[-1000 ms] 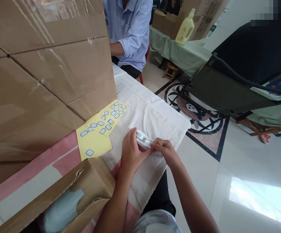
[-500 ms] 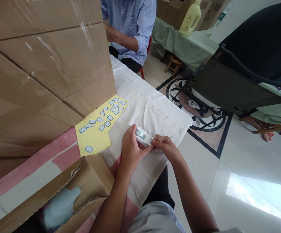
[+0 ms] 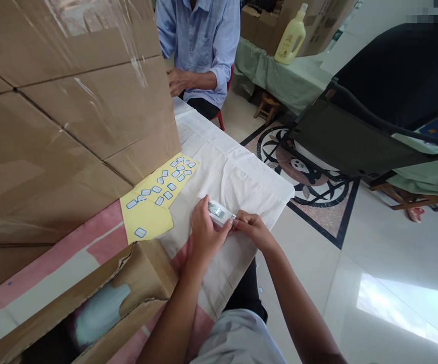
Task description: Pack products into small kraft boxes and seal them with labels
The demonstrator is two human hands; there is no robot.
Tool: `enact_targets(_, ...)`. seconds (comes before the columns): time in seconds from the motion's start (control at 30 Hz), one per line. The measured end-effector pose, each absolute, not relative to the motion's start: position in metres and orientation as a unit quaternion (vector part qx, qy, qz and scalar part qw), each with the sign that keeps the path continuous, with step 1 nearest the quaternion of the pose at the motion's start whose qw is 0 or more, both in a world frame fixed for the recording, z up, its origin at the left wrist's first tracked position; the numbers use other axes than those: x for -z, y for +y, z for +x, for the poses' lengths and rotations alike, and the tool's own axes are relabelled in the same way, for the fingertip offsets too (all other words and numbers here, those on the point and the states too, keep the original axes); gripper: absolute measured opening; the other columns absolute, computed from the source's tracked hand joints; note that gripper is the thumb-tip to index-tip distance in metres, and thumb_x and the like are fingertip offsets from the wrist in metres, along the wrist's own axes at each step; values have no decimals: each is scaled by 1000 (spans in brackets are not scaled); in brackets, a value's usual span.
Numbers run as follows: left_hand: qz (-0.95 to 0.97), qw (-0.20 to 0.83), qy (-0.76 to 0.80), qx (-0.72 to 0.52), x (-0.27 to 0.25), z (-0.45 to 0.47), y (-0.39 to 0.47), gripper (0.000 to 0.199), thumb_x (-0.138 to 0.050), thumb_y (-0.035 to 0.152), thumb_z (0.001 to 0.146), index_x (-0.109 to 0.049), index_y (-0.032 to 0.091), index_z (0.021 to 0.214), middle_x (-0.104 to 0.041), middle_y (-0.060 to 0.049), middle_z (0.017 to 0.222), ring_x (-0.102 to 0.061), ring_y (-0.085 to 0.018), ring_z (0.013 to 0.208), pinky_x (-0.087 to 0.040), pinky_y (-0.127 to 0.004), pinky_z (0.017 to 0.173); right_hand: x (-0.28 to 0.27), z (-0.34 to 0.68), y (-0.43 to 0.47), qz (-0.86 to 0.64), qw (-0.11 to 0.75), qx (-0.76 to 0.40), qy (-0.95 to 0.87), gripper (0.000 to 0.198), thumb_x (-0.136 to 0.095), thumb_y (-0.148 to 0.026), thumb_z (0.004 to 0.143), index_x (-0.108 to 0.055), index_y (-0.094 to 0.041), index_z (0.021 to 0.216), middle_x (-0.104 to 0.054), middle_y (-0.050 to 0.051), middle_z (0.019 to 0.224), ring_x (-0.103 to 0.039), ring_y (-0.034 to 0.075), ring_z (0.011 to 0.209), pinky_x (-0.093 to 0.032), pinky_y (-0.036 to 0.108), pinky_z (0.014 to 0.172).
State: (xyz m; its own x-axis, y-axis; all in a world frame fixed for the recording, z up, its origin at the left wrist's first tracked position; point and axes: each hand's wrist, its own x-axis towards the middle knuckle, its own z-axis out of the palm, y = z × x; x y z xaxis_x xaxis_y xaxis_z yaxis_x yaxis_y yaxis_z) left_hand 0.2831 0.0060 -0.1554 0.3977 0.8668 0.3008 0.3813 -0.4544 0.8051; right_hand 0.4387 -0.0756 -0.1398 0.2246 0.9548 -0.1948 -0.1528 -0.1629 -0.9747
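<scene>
A small white box [image 3: 220, 212] with a grey-green picture or window on top is held just above the cloth-covered table. My left hand [image 3: 206, 225] wraps round it from the left, the thumb lying along its near side towards the right end. At that right end my right hand [image 3: 252, 227] has its fingertips pinched together. Whatever they grip there is too small and covered to make out. Beyond my left hand lies a yellow sheet [image 3: 148, 222] bearing several small white stickers with blue edges.
Large taped cartons [image 3: 70, 126] are stacked at the left. An open cardboard box [image 3: 158, 268] sits near my left forearm. Across the white-and-pink tablecloth [image 3: 241, 167] sits a person in a blue shirt [image 3: 203, 45]. A dark folding chair [image 3: 347, 131] stands to the right, beyond the table edge.
The white box has shifted slightly left with both hands. My left thumb and right fingertips now cover more of its right end. The seated person's hands show more clearly.
</scene>
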Motion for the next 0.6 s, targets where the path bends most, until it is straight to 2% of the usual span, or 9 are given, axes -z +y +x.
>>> enact_targets(0.2,720,330,454,-410,156,301,4,94,-80,30,69,-33,19,150,-49,-18,142,-47,-36,132,-40,-55,112,142,437,-76,-558,555,-514,-341,59,-76,-44,84,-30,-20,56,-48,-2,73,-58,13,68,-46,31,68)
enact_targets(0.6,721,401,409,-390,157,288,9,98,-78,26,69,-27,21,152,-43,-18,147,-42,-35,137,-37,-56,115,142,438,-77,-572,547,-513,-332,61,-80,-45,78,-29,-20,55,-48,-3,71,-60,15,69,-47,29,68)
